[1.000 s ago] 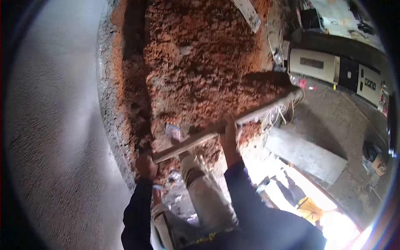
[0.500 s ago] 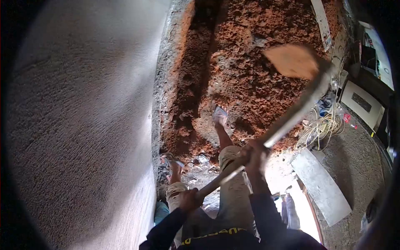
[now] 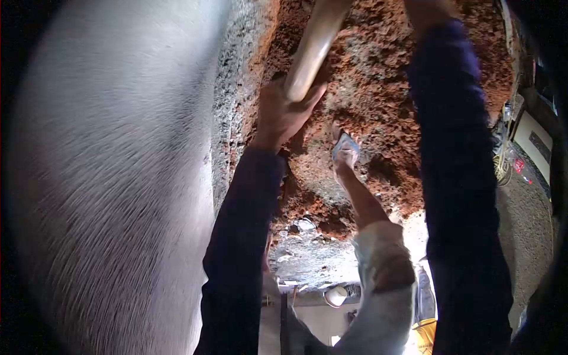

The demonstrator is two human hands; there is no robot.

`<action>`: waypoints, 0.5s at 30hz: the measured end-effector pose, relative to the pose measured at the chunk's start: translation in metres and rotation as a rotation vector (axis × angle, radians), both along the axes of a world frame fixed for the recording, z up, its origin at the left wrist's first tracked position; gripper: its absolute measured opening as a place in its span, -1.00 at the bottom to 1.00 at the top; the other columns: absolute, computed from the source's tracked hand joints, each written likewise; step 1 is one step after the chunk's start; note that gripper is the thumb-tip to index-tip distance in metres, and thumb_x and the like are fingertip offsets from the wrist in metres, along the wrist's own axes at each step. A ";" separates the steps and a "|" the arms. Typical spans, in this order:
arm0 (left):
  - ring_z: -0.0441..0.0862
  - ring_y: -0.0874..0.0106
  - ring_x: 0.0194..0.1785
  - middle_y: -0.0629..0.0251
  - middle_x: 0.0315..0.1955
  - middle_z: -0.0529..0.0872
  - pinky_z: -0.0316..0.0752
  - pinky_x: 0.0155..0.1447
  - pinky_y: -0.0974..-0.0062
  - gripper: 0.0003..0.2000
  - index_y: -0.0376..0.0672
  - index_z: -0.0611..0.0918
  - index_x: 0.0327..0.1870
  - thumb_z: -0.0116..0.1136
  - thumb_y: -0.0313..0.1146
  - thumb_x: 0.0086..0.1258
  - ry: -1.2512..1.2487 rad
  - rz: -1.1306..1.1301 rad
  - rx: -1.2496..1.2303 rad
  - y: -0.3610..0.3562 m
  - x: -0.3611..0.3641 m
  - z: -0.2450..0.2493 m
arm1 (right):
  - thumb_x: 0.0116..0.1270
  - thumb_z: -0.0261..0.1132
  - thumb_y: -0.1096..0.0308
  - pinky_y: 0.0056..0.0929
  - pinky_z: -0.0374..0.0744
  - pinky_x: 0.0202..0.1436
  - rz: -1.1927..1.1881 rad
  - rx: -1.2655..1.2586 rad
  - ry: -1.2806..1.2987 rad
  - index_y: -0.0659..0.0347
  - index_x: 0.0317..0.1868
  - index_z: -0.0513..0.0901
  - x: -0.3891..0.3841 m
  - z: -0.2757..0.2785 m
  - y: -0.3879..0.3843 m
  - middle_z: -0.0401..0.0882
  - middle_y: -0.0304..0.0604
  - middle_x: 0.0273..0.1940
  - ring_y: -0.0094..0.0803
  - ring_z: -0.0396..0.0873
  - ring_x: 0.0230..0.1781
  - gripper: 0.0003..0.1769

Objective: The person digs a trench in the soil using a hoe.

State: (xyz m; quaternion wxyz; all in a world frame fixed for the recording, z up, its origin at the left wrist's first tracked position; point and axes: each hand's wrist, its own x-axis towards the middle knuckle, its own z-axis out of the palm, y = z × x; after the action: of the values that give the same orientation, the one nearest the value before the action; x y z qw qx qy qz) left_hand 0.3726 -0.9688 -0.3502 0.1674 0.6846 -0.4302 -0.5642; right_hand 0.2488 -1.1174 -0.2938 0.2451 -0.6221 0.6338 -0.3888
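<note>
My left hand (image 3: 287, 115) is wrapped round the lower end of a thick wooden handle (image 3: 316, 50), which runs up out of view at the top. The tool's head is outside the view. At the top edge, to the right of the handle, my right hand (image 3: 427, 13) is mostly cut off, and its fingers are hidden. Below both hands lies broken reddish soil (image 3: 378, 89). One of my feet (image 3: 346, 152), in a sandal, stands on that soil.
A pale textured wall (image 3: 118, 177) fills the left side. At the right are a light panel (image 3: 532, 139), a coiled cable (image 3: 503, 168) and a rough grey floor (image 3: 523, 236). A white bucket (image 3: 335, 296) and a yellow item (image 3: 424, 336) show near the bottom.
Both arms have stretched up and forward. The tool has swung from a slant across the view to nearly out of it at the top, its head no longer visible. The view has shifted.
</note>
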 end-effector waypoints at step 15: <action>0.60 0.46 -0.62 0.05 -0.79 0.55 0.42 -0.53 0.32 -0.46 -0.37 0.57 -0.63 0.38 0.05 0.14 -0.280 0.017 0.661 0.298 0.022 0.028 | 0.39 0.23 0.22 -0.30 0.47 -0.61 -0.164 1.336 -0.752 0.22 -0.16 0.51 0.069 -0.276 0.242 0.28 -0.25 -0.65 -0.48 0.34 -0.69 -0.77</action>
State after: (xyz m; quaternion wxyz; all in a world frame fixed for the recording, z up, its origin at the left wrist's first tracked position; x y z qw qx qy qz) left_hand 0.3944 -0.6710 -0.3221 -0.1188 0.7758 -0.2378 -0.5722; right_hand 0.3174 -0.8755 -0.5693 0.7379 -0.1194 0.6523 -0.1258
